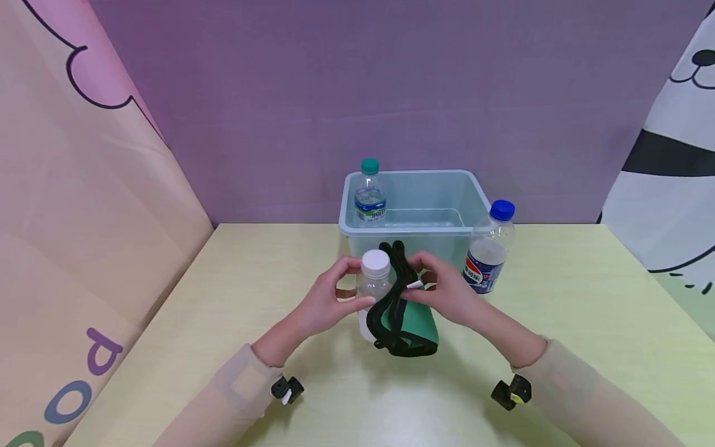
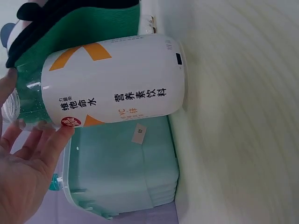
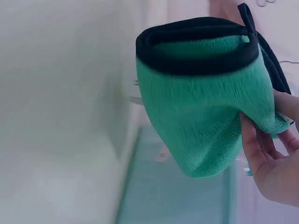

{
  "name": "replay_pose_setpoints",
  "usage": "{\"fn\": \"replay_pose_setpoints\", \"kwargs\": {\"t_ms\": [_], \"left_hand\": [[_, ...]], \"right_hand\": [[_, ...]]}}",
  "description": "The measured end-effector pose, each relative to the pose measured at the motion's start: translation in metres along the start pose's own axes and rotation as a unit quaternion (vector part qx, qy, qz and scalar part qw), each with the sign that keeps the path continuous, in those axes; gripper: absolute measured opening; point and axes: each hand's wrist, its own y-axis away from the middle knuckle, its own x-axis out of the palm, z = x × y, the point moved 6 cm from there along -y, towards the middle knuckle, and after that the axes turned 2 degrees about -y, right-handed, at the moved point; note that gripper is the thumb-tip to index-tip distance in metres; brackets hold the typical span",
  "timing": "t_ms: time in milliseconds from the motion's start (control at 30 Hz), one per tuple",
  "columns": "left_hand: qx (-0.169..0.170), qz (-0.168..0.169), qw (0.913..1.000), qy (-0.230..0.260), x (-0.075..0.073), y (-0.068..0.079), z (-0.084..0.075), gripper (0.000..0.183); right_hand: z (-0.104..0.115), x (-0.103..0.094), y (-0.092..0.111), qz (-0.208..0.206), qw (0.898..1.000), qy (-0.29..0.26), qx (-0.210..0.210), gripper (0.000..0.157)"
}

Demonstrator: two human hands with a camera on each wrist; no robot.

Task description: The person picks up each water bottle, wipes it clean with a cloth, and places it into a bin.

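Green cloth (image 1: 420,321) with black edging is just below the centre of the head view, pinched by the right grip (image 1: 447,290); just left of it, the left grip (image 1: 325,301) holds a white-capped bottle (image 1: 373,287).

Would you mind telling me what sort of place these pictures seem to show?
Probably a small indoor tabletop set-up, perhaps arranged for recording: there is a pale table, a plain purple backdrop behind it, and a cartoon-printed panel on the right.
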Motion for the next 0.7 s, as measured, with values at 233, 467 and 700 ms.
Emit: {"fn": "replay_pose_setpoints", "kwargs": {"t_ms": [233,467,700], "left_hand": [[0.006,-0.002,0.9999,-0.014,0.0,0.0,-0.002,0.052],[0.016,-0.003,0.9991,-0.039,0.002,-0.001,-0.003,0.055],[0.008,0.003,0.9987,-0.051,0.002,-0.002,-0.003,0.057]], "right_hand": [[0.012,-0.008,-0.001,-0.011,0.999,0.012,-0.033,0.033],[0.0,-0.012,0.008,-0.014,0.998,0.045,-0.035,0.033],[-0.009,-0.016,0.023,-0.023,0.998,0.062,-0.019,0.035]]}}
